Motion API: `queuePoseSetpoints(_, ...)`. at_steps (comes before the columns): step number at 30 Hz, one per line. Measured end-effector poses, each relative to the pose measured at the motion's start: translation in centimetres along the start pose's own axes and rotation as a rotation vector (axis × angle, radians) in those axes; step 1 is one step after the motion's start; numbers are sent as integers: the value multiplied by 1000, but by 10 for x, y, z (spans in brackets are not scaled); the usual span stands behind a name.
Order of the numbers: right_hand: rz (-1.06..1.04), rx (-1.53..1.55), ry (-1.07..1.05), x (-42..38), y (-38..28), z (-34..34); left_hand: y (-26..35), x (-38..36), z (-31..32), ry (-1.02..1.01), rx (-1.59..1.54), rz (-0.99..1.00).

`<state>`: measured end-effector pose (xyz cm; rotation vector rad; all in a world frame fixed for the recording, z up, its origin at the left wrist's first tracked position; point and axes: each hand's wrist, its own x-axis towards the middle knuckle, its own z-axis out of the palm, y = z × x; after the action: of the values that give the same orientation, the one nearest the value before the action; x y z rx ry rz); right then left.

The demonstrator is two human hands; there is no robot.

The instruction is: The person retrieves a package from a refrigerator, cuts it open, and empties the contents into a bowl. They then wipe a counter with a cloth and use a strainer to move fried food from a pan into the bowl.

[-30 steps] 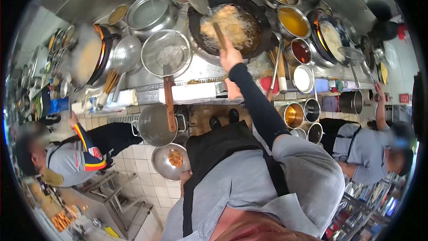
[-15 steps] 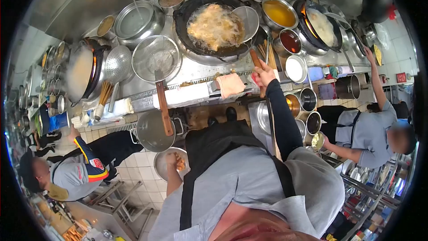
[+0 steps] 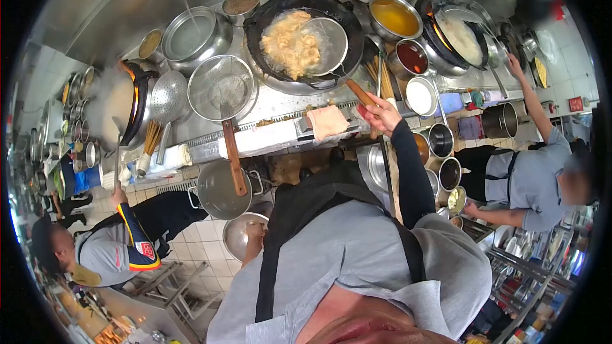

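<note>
My right hand [image 3: 382, 116] is closed around the wooden handle of a wire mesh strainer [image 3: 329, 46]. The strainer's basket lies in the hot oil of a black wok [image 3: 354, 24], at its right side. Beside the basket, a clump of pale golden battered pieces [image 3: 288, 43] floats among bubbles. My left hand [image 3: 255, 237] is low by my side, at the right part of a steel bowl [image 3: 234, 237]; its fingers are blurred and partly hidden. A second mesh strainer [image 3: 221, 89] with a wooden handle rests on the counter left of the wok.
Bowls of yellow liquid [image 3: 396, 16], red sauce [image 3: 411, 57] and white powder [image 3: 421, 96] stand right of the wok. A folded pink cloth [image 3: 327, 121] lies on the counter edge above a steel pot [image 3: 223, 190]. Co-workers work at woks on the left [image 3: 102, 102] and right [image 3: 460, 39].
The strainer's basket has moved left and down into the oil beside the battered pieces, which sit closer together with less foam. My left hand has shifted slightly at the bowl.
</note>
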<state>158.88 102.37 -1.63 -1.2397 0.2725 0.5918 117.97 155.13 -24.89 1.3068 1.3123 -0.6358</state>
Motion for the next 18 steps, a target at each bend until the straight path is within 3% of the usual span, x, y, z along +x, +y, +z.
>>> queuePoseSetpoints(2, -18, -111, 65, -42, -28, 31, -14, 2, 5, -1, 53, 11)
queuePoseSetpoints(6, -277, -259, 180, -22, 9, 27, -16, 11, 21, -12, 73, 36)
queuePoseSetpoints(7, -357, -536, 264, -17, 11, 28, -10, 14, 26, -13, 58, 41)
queuePoseSetpoints(10, -539, -790, 395, 14, 18, 27, 13, 29, 40, -25, -5, 75)
queuePoseSetpoints(12, -489, -782, 421, 24, 8, 30, 31, 40, 49, -32, -53, 98)
queuePoseSetpoints(14, -644, -884, 456, 35, -7, 33, 45, 47, 56, -34, -112, 120)
queuePoseSetpoints(18, -502, -1088, 605, 27, -54, 41, 70, 57, 67, -28, -228, 169)
